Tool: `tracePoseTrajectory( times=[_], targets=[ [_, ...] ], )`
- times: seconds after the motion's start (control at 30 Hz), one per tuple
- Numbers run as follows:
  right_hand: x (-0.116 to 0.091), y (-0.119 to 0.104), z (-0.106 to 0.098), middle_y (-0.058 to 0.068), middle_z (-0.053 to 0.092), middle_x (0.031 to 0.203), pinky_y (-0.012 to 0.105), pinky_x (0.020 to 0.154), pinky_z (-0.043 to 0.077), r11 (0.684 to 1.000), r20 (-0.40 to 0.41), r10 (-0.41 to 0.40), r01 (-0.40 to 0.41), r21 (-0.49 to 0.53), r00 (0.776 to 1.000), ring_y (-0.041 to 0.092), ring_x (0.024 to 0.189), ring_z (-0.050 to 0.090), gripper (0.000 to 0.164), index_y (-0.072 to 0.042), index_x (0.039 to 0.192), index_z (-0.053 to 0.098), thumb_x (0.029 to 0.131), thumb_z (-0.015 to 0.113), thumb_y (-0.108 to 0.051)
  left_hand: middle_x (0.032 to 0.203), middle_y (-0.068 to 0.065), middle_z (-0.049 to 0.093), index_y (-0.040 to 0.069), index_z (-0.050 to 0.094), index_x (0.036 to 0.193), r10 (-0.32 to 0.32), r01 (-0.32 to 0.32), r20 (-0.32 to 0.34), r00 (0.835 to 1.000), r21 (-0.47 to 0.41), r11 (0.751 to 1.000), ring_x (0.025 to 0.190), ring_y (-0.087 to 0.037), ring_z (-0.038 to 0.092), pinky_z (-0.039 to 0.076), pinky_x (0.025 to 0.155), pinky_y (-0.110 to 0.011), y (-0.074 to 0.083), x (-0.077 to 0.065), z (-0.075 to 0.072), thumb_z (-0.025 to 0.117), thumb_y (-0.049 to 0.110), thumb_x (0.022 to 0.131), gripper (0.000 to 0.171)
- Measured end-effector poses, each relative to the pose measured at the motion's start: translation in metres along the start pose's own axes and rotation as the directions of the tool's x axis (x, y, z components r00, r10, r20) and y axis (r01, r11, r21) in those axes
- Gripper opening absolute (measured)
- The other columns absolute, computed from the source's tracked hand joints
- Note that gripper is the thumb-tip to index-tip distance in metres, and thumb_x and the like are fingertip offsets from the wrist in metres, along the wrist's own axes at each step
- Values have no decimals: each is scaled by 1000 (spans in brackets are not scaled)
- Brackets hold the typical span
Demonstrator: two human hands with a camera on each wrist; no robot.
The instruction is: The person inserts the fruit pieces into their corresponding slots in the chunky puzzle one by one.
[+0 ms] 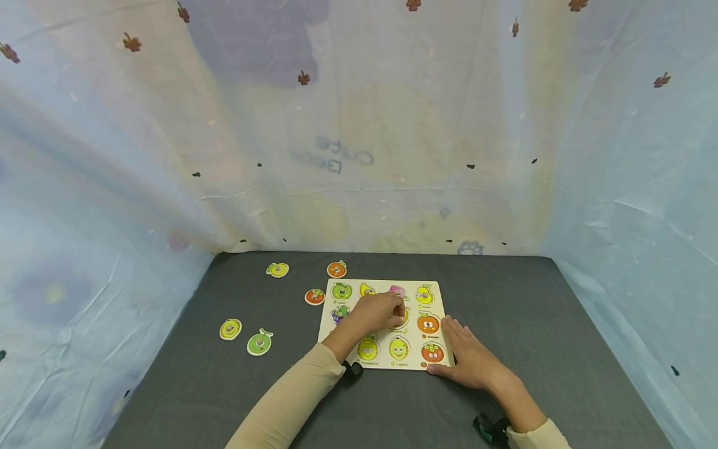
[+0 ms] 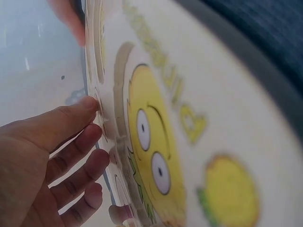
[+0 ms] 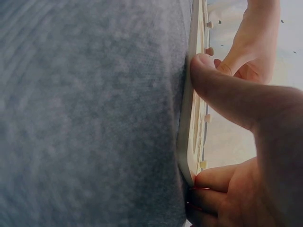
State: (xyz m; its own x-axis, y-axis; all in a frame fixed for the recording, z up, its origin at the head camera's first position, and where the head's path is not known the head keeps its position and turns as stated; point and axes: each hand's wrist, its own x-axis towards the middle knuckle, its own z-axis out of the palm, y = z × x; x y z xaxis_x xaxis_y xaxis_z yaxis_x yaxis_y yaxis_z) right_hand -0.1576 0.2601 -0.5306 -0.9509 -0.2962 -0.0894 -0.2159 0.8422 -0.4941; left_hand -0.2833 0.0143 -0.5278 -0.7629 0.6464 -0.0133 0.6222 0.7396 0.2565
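A pale puzzle board (image 1: pixel 384 366) printed with cartoon fruit lies on the dark cloth. My left hand (image 1: pixel 373 315) bends its fingers over the middle of the board and pinches at a yellow-orange puzzle piece (image 1: pixel 404 319), mostly covered by the fingers. In the left wrist view, thumb and fingertips meet the board behind a printed pineapple face (image 2: pixel 154 137). My right hand (image 1: pixel 471 355) rests along the board's right edge, its fingers fairly straight and its thumb at the near right corner. Small knobs (image 3: pixel 208 118) stand up from the board in the right wrist view.
Loose pieces lie left of the board: a red one (image 1: pixel 315 297), an orange one (image 1: pixel 336 269), a yellow one (image 1: pixel 277 270), another yellow round piece (image 1: pixel 230 329) and a green piece (image 1: pixel 260 342). A patterned curtain (image 1: pixel 387 206) hangs behind the dark cloth-covered table (image 1: pixel 538 324) and along its sides.
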Motion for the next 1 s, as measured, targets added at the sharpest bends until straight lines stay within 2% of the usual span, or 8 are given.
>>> tracePoseTrajectory(
  times=[0.33,0.6,0.87,1.0],
  targets=[
    [1,0,1,32,27,171,62,127,22,1000,-2,0,0,0,1000,48,159,26,118,13,163,27,88,85,-57,97,15,61,29,70,99,-2,2,13,1000,15,1000,75,-3,53,45,67,-26,1,0,-1,78,38,102,11],
    [1,0,2,33,26,170,62,127,21,1000,-1,-2,2,10,1000,49,159,25,118,13,163,26,88,85,-56,99,16,64,30,73,103,4,-4,4,1000,-2,1000,77,-2,55,46,70,-26,-9,-1,1,76,44,102,14],
    [1,1,2,32,24,171,61,128,21,1000,7,20,-20,7,1000,48,160,24,120,12,164,24,87,86,-57,108,14,67,31,75,110,-21,22,-28,999,37,999,87,-3,63,51,74,-27,-25,-9,-17,73,43,104,13],
    [1,2,2,31,24,172,61,128,21,1000,6,14,-14,4,1000,48,160,24,120,11,165,24,87,85,-57,107,11,67,28,74,111,-38,39,-44,998,21,999,86,-4,63,51,70,-26,-36,-12,-26,75,40,103,14]
  ],
)
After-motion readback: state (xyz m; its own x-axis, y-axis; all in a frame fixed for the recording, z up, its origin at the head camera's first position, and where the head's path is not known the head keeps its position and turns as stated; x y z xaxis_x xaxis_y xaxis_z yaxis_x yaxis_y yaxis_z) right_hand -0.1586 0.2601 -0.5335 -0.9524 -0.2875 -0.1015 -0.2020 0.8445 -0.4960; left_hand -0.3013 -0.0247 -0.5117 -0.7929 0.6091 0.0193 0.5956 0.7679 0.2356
